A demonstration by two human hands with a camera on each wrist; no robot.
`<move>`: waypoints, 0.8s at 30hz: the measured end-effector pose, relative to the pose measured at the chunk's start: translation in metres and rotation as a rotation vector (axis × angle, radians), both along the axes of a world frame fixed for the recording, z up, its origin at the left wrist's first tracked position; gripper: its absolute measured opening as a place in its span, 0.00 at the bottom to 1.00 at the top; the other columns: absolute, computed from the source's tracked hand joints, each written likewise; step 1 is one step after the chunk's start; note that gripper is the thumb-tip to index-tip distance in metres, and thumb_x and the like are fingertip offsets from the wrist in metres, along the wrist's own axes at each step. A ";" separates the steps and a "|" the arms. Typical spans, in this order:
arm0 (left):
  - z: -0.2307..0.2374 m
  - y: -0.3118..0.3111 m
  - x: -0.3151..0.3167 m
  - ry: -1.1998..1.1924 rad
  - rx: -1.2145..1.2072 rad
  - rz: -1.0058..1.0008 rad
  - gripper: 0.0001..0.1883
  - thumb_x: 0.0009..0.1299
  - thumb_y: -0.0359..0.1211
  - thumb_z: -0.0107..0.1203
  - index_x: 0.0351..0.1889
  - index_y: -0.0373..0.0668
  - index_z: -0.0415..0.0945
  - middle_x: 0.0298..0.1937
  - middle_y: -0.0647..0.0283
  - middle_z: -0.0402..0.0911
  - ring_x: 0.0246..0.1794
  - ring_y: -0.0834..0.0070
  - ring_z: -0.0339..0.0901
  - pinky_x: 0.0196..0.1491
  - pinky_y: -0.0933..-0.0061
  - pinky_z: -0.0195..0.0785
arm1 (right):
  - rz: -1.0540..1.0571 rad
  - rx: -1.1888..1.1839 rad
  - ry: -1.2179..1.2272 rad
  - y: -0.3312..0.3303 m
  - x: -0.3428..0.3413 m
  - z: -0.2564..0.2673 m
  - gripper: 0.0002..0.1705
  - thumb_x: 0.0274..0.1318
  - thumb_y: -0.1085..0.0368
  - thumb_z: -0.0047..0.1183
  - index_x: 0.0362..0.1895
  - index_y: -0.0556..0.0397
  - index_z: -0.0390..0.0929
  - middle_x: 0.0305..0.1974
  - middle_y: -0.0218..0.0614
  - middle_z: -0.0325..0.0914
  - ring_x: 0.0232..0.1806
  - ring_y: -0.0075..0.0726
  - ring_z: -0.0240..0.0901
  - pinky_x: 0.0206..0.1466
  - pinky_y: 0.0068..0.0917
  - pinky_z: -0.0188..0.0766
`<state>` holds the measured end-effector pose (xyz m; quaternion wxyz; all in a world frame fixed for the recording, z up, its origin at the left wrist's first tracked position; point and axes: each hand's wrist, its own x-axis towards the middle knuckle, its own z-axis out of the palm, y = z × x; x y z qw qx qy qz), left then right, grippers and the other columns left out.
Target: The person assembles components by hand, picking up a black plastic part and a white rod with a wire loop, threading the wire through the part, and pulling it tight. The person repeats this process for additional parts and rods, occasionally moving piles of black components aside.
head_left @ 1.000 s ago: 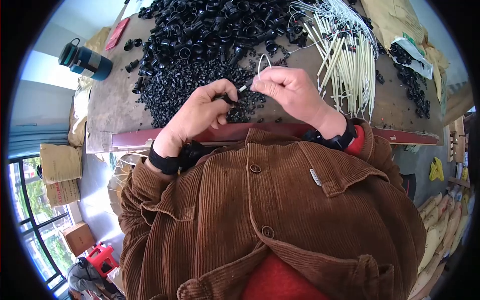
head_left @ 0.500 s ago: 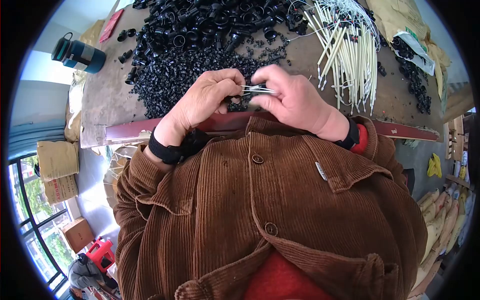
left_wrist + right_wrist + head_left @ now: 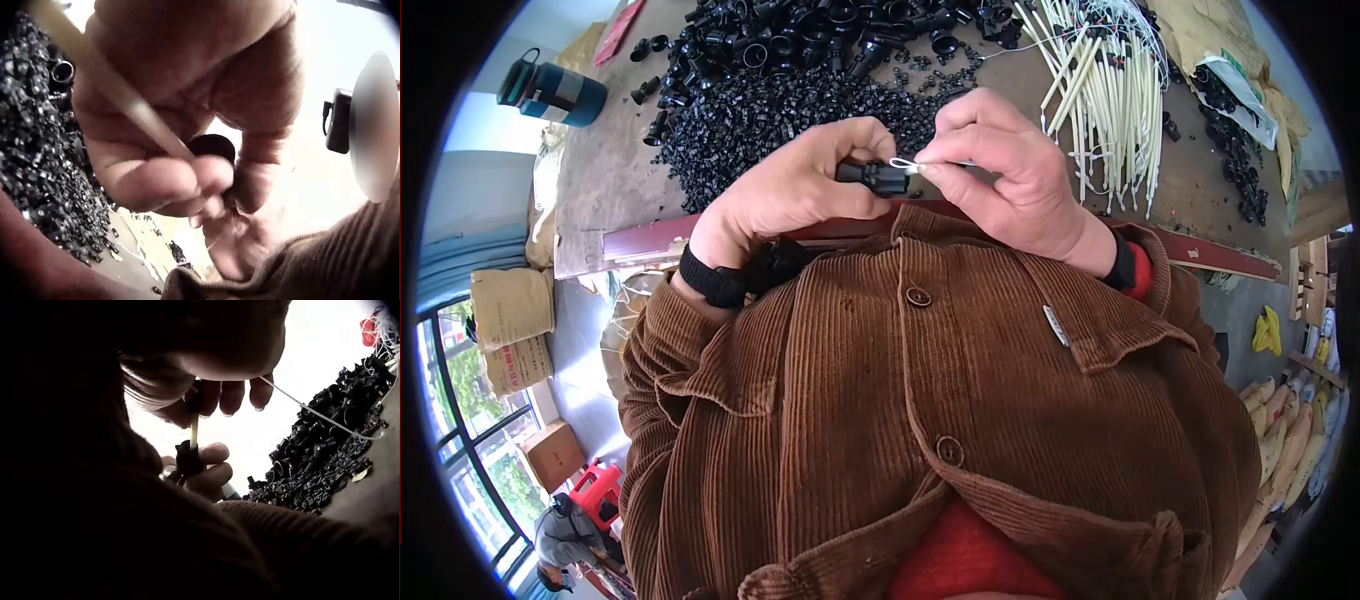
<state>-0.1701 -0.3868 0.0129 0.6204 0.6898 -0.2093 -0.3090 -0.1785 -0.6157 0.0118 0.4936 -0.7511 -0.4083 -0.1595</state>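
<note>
In the head view my left hand (image 3: pixel 810 185) grips a black plastic fitting (image 3: pixel 885 178) with a ribbed outside, thumb along its near side. My right hand (image 3: pixel 1015 170) is right at its open end, thumb and fingertips pinching a thin white cord (image 3: pixel 903 162) that makes a small loop there. Seen from the right wrist, a cream tube (image 3: pixel 194 430) stands up out of the fitting (image 3: pixel 189 459) toward the right fingers. The left wrist view has a blurred pale tube (image 3: pixel 128 103) slanting down to the curled left fingers (image 3: pixel 153 184).
A heap of small black parts (image 3: pixel 750 130) lies just beyond the hands, with bigger black fittings (image 3: pixel 800 45) behind it. Cream tubes with white cords (image 3: pixel 1115 120) lie to the right. A dark blue bottle (image 3: pixel 565 95) stands left, and the table's red front edge (image 3: pixel 650 238) runs close by.
The black fitting has come into plain view in the left hand. The white cord loop, larger a second ago, is now small at the fitting's mouth, and the right fingers have closed to a pinch.
</note>
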 end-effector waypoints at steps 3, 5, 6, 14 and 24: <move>0.006 0.017 0.003 0.101 0.017 -0.007 0.11 0.62 0.26 0.59 0.43 0.36 0.75 0.34 0.70 0.77 0.30 0.88 0.69 0.34 0.85 0.63 | 0.036 -0.038 -0.016 0.002 0.001 -0.007 0.08 0.48 0.78 0.60 0.34 0.57 0.80 0.34 0.33 0.71 0.31 0.27 0.70 0.30 0.20 0.66; 0.011 0.020 0.003 0.155 0.054 -0.008 0.12 0.62 0.26 0.59 0.43 0.36 0.75 0.34 0.69 0.77 0.31 0.88 0.69 0.35 0.85 0.64 | 0.062 -0.051 0.011 0.002 -0.001 -0.010 0.08 0.47 0.78 0.60 0.34 0.57 0.79 0.33 0.33 0.71 0.30 0.27 0.70 0.30 0.21 0.67; 0.014 0.021 0.003 0.204 0.089 -0.011 0.12 0.62 0.26 0.60 0.44 0.35 0.75 0.35 0.69 0.77 0.31 0.87 0.70 0.36 0.84 0.65 | 0.063 -0.051 0.014 0.002 -0.001 -0.011 0.08 0.47 0.78 0.60 0.34 0.57 0.79 0.33 0.33 0.71 0.30 0.27 0.70 0.30 0.21 0.67; 0.001 0.021 0.001 0.118 0.037 -0.065 0.13 0.64 0.27 0.60 0.45 0.34 0.76 0.36 0.68 0.79 0.33 0.85 0.73 0.38 0.83 0.68 | 0.111 -0.113 -0.058 0.002 0.001 -0.014 0.10 0.44 0.79 0.61 0.34 0.57 0.80 0.32 0.33 0.72 0.28 0.29 0.70 0.29 0.22 0.68; 0.000 0.019 0.000 0.073 0.085 -0.039 0.12 0.64 0.28 0.60 0.45 0.34 0.76 0.36 0.67 0.81 0.34 0.84 0.74 0.39 0.83 0.69 | 0.096 -0.178 -0.053 0.013 0.003 -0.019 0.13 0.45 0.79 0.59 0.38 0.57 0.80 0.32 0.37 0.76 0.30 0.35 0.74 0.30 0.26 0.71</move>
